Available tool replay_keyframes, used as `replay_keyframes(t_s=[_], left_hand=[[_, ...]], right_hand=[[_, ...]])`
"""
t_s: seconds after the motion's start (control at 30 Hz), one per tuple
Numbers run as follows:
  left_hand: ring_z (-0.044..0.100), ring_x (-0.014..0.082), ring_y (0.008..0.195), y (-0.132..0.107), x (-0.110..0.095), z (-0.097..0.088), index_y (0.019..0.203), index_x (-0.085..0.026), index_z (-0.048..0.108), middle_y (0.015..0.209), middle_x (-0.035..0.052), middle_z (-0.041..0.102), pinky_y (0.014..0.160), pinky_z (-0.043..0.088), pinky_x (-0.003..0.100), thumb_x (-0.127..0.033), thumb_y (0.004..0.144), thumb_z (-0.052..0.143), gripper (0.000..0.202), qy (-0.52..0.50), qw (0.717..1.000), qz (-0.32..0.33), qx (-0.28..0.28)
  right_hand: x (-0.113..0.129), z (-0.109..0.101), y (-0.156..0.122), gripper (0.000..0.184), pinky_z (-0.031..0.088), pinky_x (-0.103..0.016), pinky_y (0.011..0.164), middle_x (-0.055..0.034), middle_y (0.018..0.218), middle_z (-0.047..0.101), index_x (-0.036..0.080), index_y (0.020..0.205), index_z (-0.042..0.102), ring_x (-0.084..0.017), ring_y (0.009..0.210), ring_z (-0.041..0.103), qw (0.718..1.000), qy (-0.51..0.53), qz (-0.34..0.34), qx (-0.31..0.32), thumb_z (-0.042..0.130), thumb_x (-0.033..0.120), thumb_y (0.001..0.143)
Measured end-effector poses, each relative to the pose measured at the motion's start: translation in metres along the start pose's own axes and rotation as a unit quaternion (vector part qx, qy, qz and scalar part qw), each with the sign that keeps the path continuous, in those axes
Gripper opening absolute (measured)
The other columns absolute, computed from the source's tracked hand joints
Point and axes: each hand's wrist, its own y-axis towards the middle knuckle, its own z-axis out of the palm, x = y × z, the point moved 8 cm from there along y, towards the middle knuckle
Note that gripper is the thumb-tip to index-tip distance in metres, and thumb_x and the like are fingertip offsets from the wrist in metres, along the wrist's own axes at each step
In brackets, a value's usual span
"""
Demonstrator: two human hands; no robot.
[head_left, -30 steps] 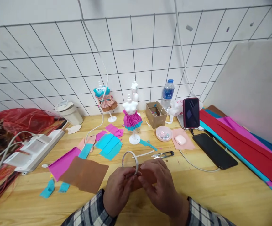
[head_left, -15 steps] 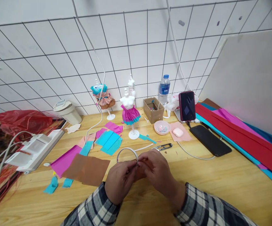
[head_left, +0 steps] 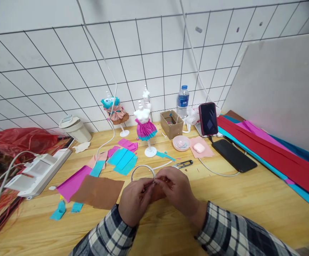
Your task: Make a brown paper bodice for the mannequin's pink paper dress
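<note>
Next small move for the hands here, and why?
Probably draw the right hand slightly away from the white ring while the left hand steadies it. Both hands meet close together at the ring's near edge, and whatever the right one pinches is hidden, so a small separation should reveal it.

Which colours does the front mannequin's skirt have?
The skirt is magenta with a turquoise hem, shown in the head view.
</note>
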Motion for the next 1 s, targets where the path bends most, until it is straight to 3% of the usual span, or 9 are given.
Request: replay_keyframes(t_s=[0.17, 0.27, 0.37, 0.6, 0.7, 0.8, 0.87, 0.93, 1.0], left_hand=[[0.063, 0.0181, 0.068, 0.005, -0.001, -0.015, 0.096, -0.02, 0.063, 0.076, 0.003, 0.07, 0.066, 0.043, 0.031, -0.032, 0.093, 0.048, 0.019, 0.042, 0.998, 0.034, 0.028], [0.061, 0.018, 0.066, 0.009, 0.005, -0.036, 0.087, -0.021, 0.063, 0.069, 0.0001, 0.067, 0.076, 0.037, 0.038, -0.026, 0.093, 0.044, 0.021, 0.096, 0.992, 0.068, 0.052], [0.059, 0.0172, 0.064, 0.009, 0.016, -0.053, 0.087, -0.021, 0.062, 0.067, -0.001, 0.066, 0.079, 0.034, 0.039, -0.022, 0.092, 0.044, 0.019, 0.11, 0.987, 0.093, 0.064], [0.056, 0.0184, 0.069, 0.005, 0.027, -0.059, 0.09, -0.02, 0.061, 0.074, 0.0028, 0.067, 0.077, 0.038, 0.036, -0.019, 0.091, 0.043, 0.018, 0.071, 0.987, 0.119, 0.086], [0.056, 0.018, 0.068, 0.005, 0.026, -0.061, 0.088, -0.019, 0.062, 0.072, 0.0028, 0.066, 0.072, 0.039, 0.034, -0.019, 0.091, 0.044, 0.018, 0.057, 0.989, 0.113, 0.071], [0.056, 0.0166, 0.065, 0.004, 0.025, -0.06, 0.085, -0.019, 0.061, 0.07, 0.002, 0.066, 0.069, 0.04, 0.032, -0.017, 0.091, 0.046, 0.016, 0.043, 0.993, 0.102, 0.049], [0.056, 0.016, 0.063, 0.003, 0.023, -0.057, 0.087, -0.018, 0.062, 0.068, 0.0019, 0.066, 0.067, 0.04, 0.031, -0.016, 0.09, 0.047, 0.015, 0.04, 0.993, 0.101, 0.037], [0.055, 0.0161, 0.062, 0.002, 0.018, -0.053, 0.09, -0.017, 0.064, 0.065, 0.0018, 0.064, 0.065, 0.039, 0.031, -0.016, 0.089, 0.049, 0.015, 0.04, 0.993, 0.105, 0.028], [0.054, 0.0163, 0.061, 0.0, 0.011, -0.049, 0.093, -0.017, 0.065, 0.063, 0.0014, 0.062, 0.064, 0.038, 0.031, -0.015, 0.088, 0.05, 0.016, 0.035, 0.992, 0.118, 0.025]], right_hand=[[-0.001, -0.011, 0.005, 0.012, 0.041, -0.029, 0.068, -0.0008, 0.078, 0.059, 0.02, 0.081, 0.056, -0.016, 0.073, 0.053, 1.0, 0.015, 0.013, -0.007, 0.052, 0.025, 0.091], [-0.02, -0.02, 0.009, 0.012, 0.037, -0.026, 0.058, 0.0032, 0.068, 0.047, 0.021, 0.079, 0.052, -0.013, 0.059, 0.044, 0.992, 0.063, 0.106, -0.022, 0.051, 0.027, 0.09], [-0.04, -0.021, 0.01, 0.013, 0.034, -0.024, 0.051, 0.0055, 0.064, 0.04, 0.021, 0.079, 0.051, -0.011, 0.054, 0.038, 0.973, 0.13, 0.189, 0.001, 0.053, 0.032, 0.087], [-0.056, -0.028, 0.012, 0.018, 0.032, -0.023, 0.05, 0.0057, 0.064, 0.041, 0.021, 0.079, 0.05, -0.011, 0.054, 0.038, 0.962, 0.144, 0.23, -0.012, 0.053, 0.038, 0.085], [-0.062, -0.033, 0.013, 0.02, 0.033, -0.024, 0.051, 0.0053, 0.064, 0.042, 0.021, 0.08, 0.052, -0.012, 0.056, 0.039, 0.965, 0.121, 0.23, -0.018, 0.054, 0.04, 0.085], [-0.064, -0.043, 0.015, 0.018, 0.036, -0.025, 0.053, 0.0039, 0.066, 0.048, 0.021, 0.084, 0.055, -0.012, 0.055, 0.041, 0.974, 0.043, 0.221, -0.042, 0.057, 0.039, 0.084], [-0.057, -0.057, 0.015, 0.019, 0.042, -0.028, 0.057, -0.0003, 0.079, 0.057, 0.02, 0.095, 0.055, -0.014, 0.059, 0.046, 0.976, -0.018, 0.191, -0.107, 0.058, 0.034, 0.083], [-0.034, -0.068, 0.014, 0.027, 0.049, -0.036, 0.073, -0.0075, 0.101, 0.061, 0.02, 0.109, 0.053, -0.019, 0.078, 0.057, 0.978, -0.071, 0.095, -0.172, 0.056, 0.027, 0.083], [0.001, -0.059, 0.011, 0.038, 0.044, -0.045, 0.096, -0.0124, 0.121, 0.058, 0.02, 0.124, 0.049, -0.026, 0.11, 0.056, 0.982, -0.106, -0.045, -0.151, 0.051, 0.021, 0.085]])
